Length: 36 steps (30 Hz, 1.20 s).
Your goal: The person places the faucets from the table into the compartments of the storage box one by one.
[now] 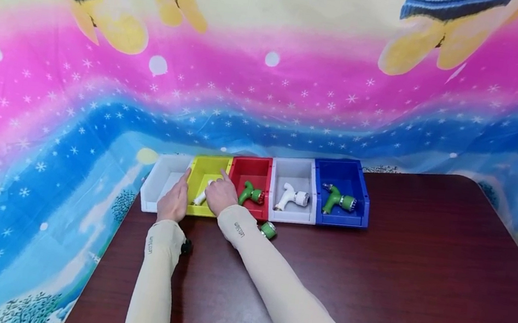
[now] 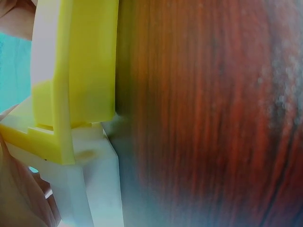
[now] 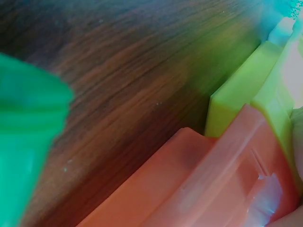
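My left hand (image 1: 174, 200) rests at the wall between the white bin (image 1: 150, 197) at the left end and the yellow bin (image 1: 213, 163), a finger straight along it. Over the border of the yellow bin and the red bin (image 1: 252, 165) lies my right hand (image 1: 221, 194), its index finger extended toward the back. A white tap (image 1: 199, 198) in the yellow bin is partly covered by this hand. In the left wrist view, fingers (image 2: 21, 194) lie beside the yellow bin (image 2: 92, 61). The red bin (image 3: 156, 175) shows close up in the right wrist view.
A green tap (image 1: 248, 192) lies in the red bin, a white tap (image 1: 291, 196) in the second white bin (image 1: 295, 167), another green tap (image 1: 335, 200) in the blue bin (image 1: 344, 171). A ribbed green piece (image 1: 267, 230) sits on the brown table (image 1: 395, 291) beside my right sleeve.
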Each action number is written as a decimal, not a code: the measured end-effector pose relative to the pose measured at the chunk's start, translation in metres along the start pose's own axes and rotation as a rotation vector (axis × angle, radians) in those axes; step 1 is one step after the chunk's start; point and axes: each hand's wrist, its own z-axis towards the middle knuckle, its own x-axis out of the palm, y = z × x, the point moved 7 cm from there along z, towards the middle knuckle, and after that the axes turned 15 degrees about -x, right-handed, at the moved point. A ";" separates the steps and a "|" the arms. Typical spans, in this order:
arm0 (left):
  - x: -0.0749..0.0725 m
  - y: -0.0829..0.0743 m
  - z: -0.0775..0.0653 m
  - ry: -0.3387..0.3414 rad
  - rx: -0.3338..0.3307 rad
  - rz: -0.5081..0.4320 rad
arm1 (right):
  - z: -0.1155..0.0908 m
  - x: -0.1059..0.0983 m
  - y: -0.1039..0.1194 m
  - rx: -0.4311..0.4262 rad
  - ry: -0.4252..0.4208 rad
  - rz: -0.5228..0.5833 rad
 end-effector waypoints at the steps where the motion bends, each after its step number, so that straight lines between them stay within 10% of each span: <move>1: 0.000 0.000 0.000 0.000 0.000 0.000 | 0.000 0.000 0.000 -0.005 0.004 0.007; 15: -0.001 -0.002 -0.001 0.015 -0.005 0.025 | -0.001 0.003 -0.003 -0.090 0.119 0.094; 22: 0.001 0.001 -0.001 0.021 -0.006 0.026 | -0.019 -0.039 -0.023 -0.163 0.076 0.227; 28: 0.001 0.003 -0.005 0.034 0.013 0.013 | -0.063 -0.078 -0.086 -0.135 -0.029 0.260; 36: -0.001 -0.001 -0.008 0.040 0.019 -0.005 | -0.164 -0.084 -0.196 0.145 -0.132 0.325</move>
